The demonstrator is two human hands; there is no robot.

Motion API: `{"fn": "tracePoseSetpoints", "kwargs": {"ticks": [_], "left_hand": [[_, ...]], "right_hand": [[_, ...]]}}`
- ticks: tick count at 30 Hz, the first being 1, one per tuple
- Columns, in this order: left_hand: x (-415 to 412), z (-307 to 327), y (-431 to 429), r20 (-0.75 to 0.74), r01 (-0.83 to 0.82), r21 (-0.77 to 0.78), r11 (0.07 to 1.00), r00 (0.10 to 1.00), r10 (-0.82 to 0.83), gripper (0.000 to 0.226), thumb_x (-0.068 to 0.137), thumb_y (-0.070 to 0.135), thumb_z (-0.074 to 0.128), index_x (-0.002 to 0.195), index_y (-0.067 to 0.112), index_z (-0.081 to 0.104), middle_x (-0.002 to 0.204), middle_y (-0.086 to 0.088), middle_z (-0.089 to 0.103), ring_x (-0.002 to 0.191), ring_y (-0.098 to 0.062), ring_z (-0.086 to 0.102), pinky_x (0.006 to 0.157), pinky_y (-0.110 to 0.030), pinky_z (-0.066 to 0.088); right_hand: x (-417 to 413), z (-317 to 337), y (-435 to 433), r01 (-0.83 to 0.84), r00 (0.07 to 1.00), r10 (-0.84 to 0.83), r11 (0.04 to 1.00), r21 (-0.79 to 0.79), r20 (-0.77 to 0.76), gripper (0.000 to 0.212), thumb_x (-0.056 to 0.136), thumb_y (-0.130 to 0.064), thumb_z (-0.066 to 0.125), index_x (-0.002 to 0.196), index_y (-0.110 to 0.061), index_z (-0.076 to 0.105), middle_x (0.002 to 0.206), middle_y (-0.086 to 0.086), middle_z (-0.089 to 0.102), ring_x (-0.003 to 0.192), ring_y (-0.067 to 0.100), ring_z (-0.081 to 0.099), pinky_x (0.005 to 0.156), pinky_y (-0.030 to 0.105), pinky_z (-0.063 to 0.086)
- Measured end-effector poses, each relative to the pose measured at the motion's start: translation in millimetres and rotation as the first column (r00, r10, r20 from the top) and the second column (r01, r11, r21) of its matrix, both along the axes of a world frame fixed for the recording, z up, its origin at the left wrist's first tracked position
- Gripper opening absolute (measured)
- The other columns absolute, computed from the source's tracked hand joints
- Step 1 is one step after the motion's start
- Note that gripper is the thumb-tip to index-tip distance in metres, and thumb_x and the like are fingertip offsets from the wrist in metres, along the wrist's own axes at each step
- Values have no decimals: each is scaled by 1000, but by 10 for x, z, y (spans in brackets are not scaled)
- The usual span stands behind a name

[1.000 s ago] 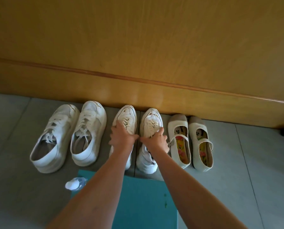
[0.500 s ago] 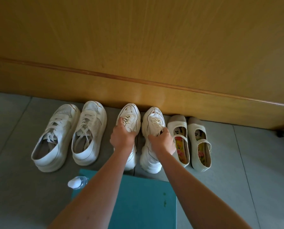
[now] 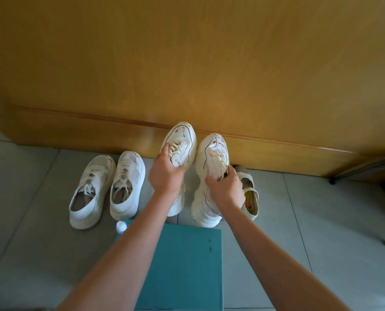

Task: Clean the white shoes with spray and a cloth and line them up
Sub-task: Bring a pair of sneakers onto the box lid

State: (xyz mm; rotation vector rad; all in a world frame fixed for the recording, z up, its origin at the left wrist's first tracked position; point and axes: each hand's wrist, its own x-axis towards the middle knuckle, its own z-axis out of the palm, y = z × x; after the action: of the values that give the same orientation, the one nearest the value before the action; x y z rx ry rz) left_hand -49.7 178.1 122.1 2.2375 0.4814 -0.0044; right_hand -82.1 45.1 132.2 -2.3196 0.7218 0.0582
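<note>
- Currently, a cream sneaker point(image 3: 182, 136) is grasped by the left hand point(image 3: 166, 176), whose fingers are curled over the laces. A second sneaker point(image 3: 215, 145) is gripped at the tongue by the right hand point(image 3: 226, 190).
- Both sneakers appear to be raised off the tiled floor point(image 3: 30, 254), with their toes tilted toward the wooden panel point(image 3: 187, 63).
- Reddish-brown marks are seen on both toes. Whether they are dirt or trim cannot be told, so the cleaning of this pair is judged unfinished.
- No cloth is held. The spray bottle point(image 3: 121, 226), of which only the white top is visible, is left untouched on the floor just beside the left forearm.
- A white pair point(image 3: 90, 191) is set side by side to the left; whether it is already wiped cannot be told.
- Beige flats point(image 3: 251, 198) are partly hidden behind the right hand and could be knocked when that sneaker is set down.
- A teal flat surface point(image 3: 182, 265) is seen beneath the arms; whether it is the cloth cannot be told.
- Lining up is judged left to do: the gap between the white pair and the flats is where the held pair would fit.
</note>
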Motion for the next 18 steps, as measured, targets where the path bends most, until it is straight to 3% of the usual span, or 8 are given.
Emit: {"fn": "tracePoseSetpoints", "kwargs": {"ticks": [7,13,18], "left_hand": [[-749,193,34,-22,-29,24,999,999,29,75,80,34,64,145,23,29,126,-4,56,109,-27,56,79,-35,44],[-1548,-89,174,-135,9,63,998,991,-1,75,79,37,66,144,23,32,127,-4,56,110,-26,56,78,-35,45],[-1897,-210,174,-204,30,119,992,979,-5,73,81,38,64,144,24,31,135,-1,51,110,-24,57,76,-31,43]], "right_hand": [[-609,245,85,-31,999,30,999,-42,-25,65,72,-38,67,132,-26,42,111,1,61,97,27,59,78,34,47],[-1396,-46,251,-17,982,12,1000,-24,-190,47,73,-37,64,115,-24,49,99,0,64,86,24,58,78,34,49],[-1747,-221,339,7,966,-14,1000,-29,-258,54,74,-41,61,123,-23,47,107,1,64,94,26,61,82,35,48]]}}
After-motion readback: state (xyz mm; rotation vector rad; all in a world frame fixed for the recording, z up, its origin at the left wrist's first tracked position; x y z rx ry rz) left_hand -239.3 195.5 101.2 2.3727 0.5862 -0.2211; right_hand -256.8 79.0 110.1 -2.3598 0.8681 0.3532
